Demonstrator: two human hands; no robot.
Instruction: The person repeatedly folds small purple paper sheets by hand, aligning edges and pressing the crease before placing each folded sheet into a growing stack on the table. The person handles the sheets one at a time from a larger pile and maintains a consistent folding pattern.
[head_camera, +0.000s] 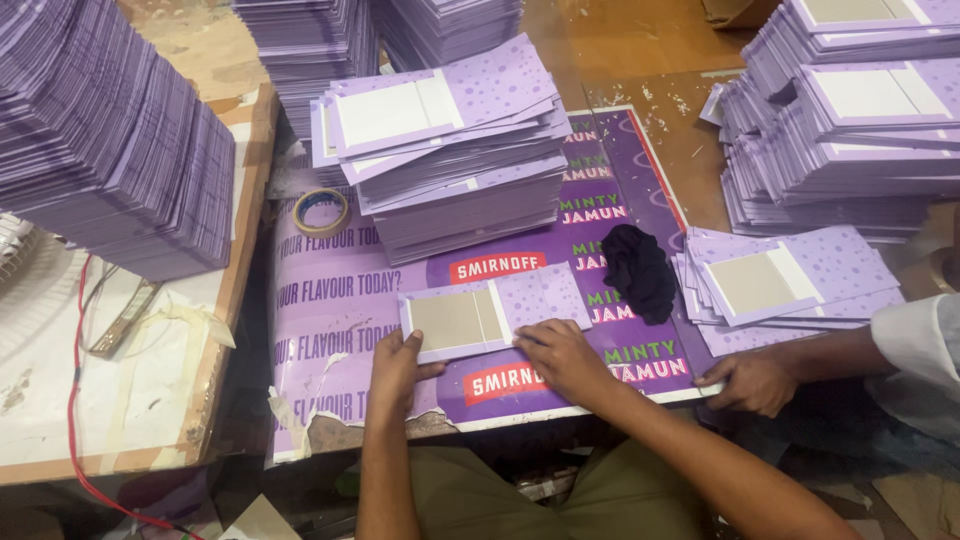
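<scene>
Hands flat and open on the purple card: left hand (395, 362) at its near-left corner, right hand (560, 355) at its near-right edge, long axis left-right.

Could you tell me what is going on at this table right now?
A person seated at the table presses a flat purple card onto the purple printed sheet with both hands: the left hand at its lower left corner, the right hand on its lower right edge. Tall stacks of the same purple cards stand around, with a tape roll and a black cloth nearby. Another person's hand rests on the table edge at the right, beside a smaller pile.
</scene>
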